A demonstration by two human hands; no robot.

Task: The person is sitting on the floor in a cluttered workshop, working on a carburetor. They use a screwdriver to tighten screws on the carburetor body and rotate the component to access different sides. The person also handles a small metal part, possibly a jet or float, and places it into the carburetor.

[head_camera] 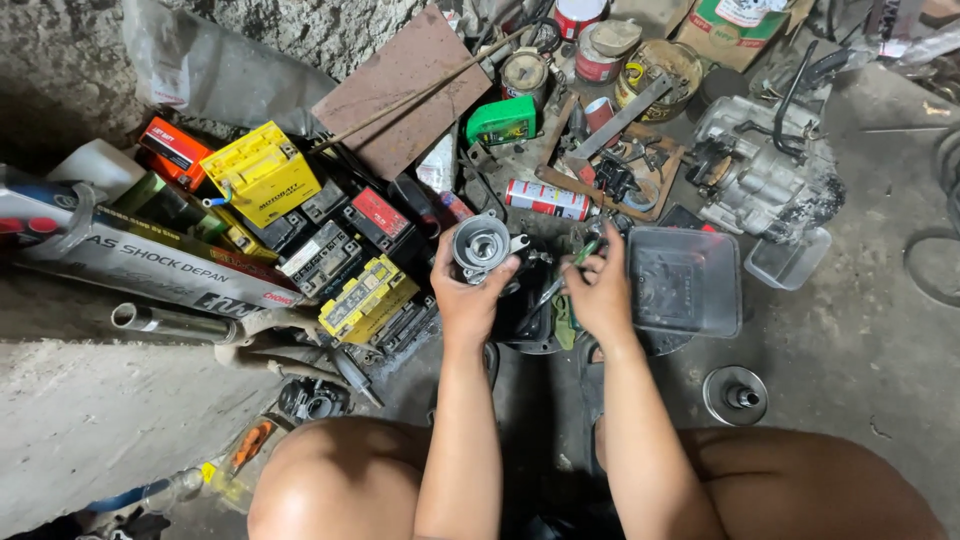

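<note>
My left hand [465,295] grips a round grey metal housing [481,245] with a hollow centre, held up in front of me. My right hand [600,290] holds a thin tool with a green handle [578,257], its metal tip slanting down toward a black part [525,315] on the floor between my hands. Both forearms reach out over my bare knees.
Several small batteries, yellow [262,172] and black [320,258], lie at the left. A clear plastic tub [685,280] sits right of my hands, a grey engine block [765,170] beyond it. A spray can [545,199], tins [660,72] and a round metal part [735,395] litter the concrete floor.
</note>
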